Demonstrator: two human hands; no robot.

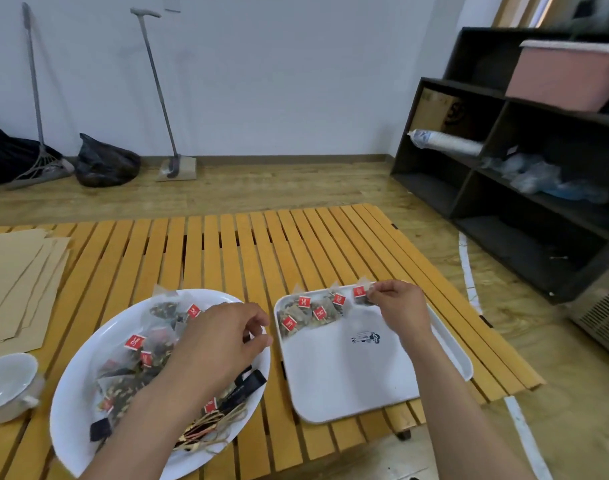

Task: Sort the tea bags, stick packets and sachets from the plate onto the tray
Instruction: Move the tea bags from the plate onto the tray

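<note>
Mesh tea bag (361, 295) pinched in my right fingers (377, 293) at the smooth white tray's (348, 386) far edge; left fingers (258, 332) loosely curled, holding nothing, over the round plate (78, 393).

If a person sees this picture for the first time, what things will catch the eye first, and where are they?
First, the right hand pinching a tea bag at the far edge of the white tray, beside a cluster of tea bags in its far left corner. Then the left hand over the big white plate on the left, piled with tea bags and dark packets.
</note>
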